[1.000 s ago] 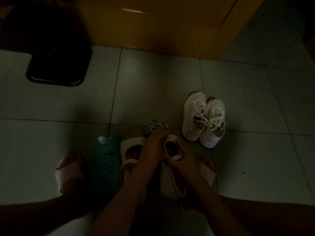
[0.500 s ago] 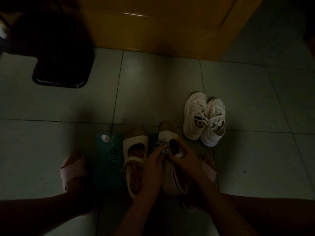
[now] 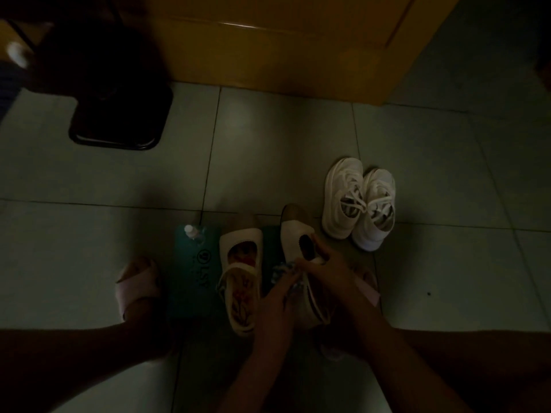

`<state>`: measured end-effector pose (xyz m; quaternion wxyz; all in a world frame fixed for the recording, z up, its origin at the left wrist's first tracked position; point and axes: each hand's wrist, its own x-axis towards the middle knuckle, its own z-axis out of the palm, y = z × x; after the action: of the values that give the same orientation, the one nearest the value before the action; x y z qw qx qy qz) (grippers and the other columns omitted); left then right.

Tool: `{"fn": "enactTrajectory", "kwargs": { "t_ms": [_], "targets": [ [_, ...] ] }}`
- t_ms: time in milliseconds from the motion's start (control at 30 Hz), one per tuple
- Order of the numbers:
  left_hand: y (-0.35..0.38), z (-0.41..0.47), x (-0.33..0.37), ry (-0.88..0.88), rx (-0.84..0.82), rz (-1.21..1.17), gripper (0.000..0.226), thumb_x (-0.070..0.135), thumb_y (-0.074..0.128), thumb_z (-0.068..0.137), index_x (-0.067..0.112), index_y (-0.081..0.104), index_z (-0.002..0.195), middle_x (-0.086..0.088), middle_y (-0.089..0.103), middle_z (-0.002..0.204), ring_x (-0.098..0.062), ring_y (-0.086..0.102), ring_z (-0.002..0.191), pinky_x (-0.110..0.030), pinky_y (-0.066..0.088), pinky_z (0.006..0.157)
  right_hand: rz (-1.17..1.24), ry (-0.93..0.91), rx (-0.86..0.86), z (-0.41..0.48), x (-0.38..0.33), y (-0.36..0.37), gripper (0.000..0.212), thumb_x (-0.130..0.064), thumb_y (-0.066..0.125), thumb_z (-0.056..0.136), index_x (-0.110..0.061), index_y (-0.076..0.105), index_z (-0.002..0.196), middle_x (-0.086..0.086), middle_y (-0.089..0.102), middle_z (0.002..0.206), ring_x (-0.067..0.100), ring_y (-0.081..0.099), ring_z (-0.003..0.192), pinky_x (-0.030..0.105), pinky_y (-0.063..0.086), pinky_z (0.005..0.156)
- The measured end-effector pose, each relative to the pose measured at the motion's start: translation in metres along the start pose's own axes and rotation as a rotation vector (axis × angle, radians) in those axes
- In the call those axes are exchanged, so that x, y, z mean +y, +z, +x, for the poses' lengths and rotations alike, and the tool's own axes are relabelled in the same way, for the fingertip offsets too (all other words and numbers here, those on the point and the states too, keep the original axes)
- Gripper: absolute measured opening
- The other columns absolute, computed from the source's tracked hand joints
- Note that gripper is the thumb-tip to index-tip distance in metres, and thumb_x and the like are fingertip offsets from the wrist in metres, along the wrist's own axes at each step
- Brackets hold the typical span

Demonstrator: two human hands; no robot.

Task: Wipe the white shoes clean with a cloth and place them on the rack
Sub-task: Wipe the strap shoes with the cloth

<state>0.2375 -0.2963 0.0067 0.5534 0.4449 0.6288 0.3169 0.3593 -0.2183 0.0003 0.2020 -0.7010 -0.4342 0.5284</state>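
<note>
Two white strap shoes with tan toes lie on the dim tiled floor in front of me. My right hand [image 3: 325,269] grips the right strap shoe [image 3: 293,234] at its opening. My left hand [image 3: 277,296] presses a patterned cloth [image 3: 281,271] against that shoe's left side. The left strap shoe [image 3: 241,248] rests untouched on a teal bag [image 3: 193,278]. A pair of white lace-up sneakers [image 3: 359,204] stands to the right, apart from my hands.
A small bottle with a white cap [image 3: 192,231] lies on the teal bag. A dark square stool base [image 3: 119,117] stands at the back left, a yellow wooden door [image 3: 283,46] behind. My feet in pink slippers [image 3: 137,286] flank the shoes.
My left hand with the cloth has drawn back from the shoe's toe toward its middle and heel side. My right hand keeps its hold on the shoe.
</note>
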Motion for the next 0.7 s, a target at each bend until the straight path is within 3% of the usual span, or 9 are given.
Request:
{"fn": "enactTrajectory", "kwargs": {
  "t_ms": [67, 167, 267, 333, 400, 500, 633, 700],
  "targets": [
    [-0.004, -0.004, -0.001, 0.048, -0.019, 0.064, 0.039, 0.012, 0.044, 0.096, 0.037, 0.045, 0.127, 0.019, 0.045, 0.129, 0.005, 0.040, 0.117, -0.001, 0.029, 0.094, 0.006, 0.004, 0.008, 0.004, 0.000, 0.002, 0.074, -0.014, 0.073, 0.078, -0.016, 0.036, 0.142, 0.001, 0.040, 0.146, 0.018, 0.038, 0.133, 0.020, 0.035, 0.092],
    [-0.010, -0.011, -0.006, 0.114, -0.055, 0.231, 0.041, 0.012, 0.044, 0.096, 0.032, 0.046, 0.132, 0.021, 0.044, 0.127, 0.007, 0.037, 0.117, -0.011, 0.029, 0.104, -0.037, 0.071, 0.022, 0.012, 0.014, 0.003, 0.072, -0.018, 0.073, 0.079, -0.019, 0.036, 0.141, -0.011, 0.044, 0.126, 0.007, 0.041, 0.120, 0.023, 0.038, 0.091],
    [-0.008, -0.019, -0.011, 0.105, -0.101, 0.244, 0.048, 0.004, 0.046, 0.094, 0.028, 0.045, 0.135, 0.018, 0.039, 0.137, 0.003, 0.035, 0.128, -0.019, 0.027, 0.113, -0.088, 0.108, 0.051, 0.027, 0.045, -0.002, 0.082, -0.045, 0.075, 0.073, -0.033, 0.032, 0.141, -0.022, 0.042, 0.125, -0.007, 0.043, 0.106, 0.022, 0.044, 0.089],
    [-0.007, -0.026, -0.012, 0.120, -0.128, 0.276, 0.049, 0.002, 0.048, 0.092, 0.026, 0.046, 0.135, 0.015, 0.039, 0.139, 0.000, 0.034, 0.131, -0.021, 0.026, 0.114, -0.061, 0.091, 0.036, 0.013, 0.020, 0.002, 0.075, -0.029, 0.073, 0.079, -0.024, 0.034, 0.142, -0.011, 0.048, 0.124, 0.005, 0.046, 0.114, 0.025, 0.042, 0.088],
    [-0.007, -0.031, -0.014, 0.138, -0.146, 0.295, 0.049, 0.003, 0.049, 0.092, 0.026, 0.045, 0.135, 0.017, 0.036, 0.138, 0.001, 0.032, 0.132, -0.010, 0.020, 0.111, -0.066, 0.071, 0.022, 0.002, -0.004, 0.005, 0.070, -0.018, 0.069, 0.082, -0.017, 0.033, 0.143, 0.003, 0.046, 0.139, 0.020, 0.045, 0.126, 0.025, 0.039, 0.086],
    [-0.008, -0.037, -0.013, 0.147, -0.147, 0.318, 0.049, 0.003, 0.047, 0.092, 0.023, 0.044, 0.136, 0.020, 0.033, 0.135, 0.005, 0.029, 0.128, 0.006, 0.011, 0.100, -0.056, 0.040, 0.020, 0.004, -0.005, 0.007, 0.071, -0.018, 0.069, 0.082, -0.017, 0.032, 0.143, 0.008, 0.039, 0.146, 0.025, 0.043, 0.129, 0.024, 0.038, 0.088],
    [-0.010, -0.042, -0.014, 0.144, -0.139, 0.295, 0.050, -0.001, 0.049, 0.090, 0.025, 0.048, 0.133, 0.018, 0.041, 0.135, 0.003, 0.036, 0.128, -0.012, 0.025, 0.111, -0.044, 0.055, 0.022, 0.003, -0.006, 0.009, 0.071, -0.018, 0.069, 0.082, -0.017, 0.033, 0.143, 0.008, 0.042, 0.145, 0.027, 0.045, 0.128, 0.027, 0.039, 0.087],
    [-0.011, -0.044, -0.013, 0.145, -0.143, 0.316, 0.051, -0.001, 0.047, 0.090, 0.025, 0.047, 0.133, 0.019, 0.040, 0.134, 0.005, 0.035, 0.126, -0.012, 0.024, 0.112, -0.040, 0.031, 0.040, 0.002, -0.007, 0.010, 0.071, -0.018, 0.069, 0.082, -0.016, 0.033, 0.143, 0.008, 0.040, 0.146, 0.026, 0.043, 0.129, 0.026, 0.038, 0.088]
  ]
}}
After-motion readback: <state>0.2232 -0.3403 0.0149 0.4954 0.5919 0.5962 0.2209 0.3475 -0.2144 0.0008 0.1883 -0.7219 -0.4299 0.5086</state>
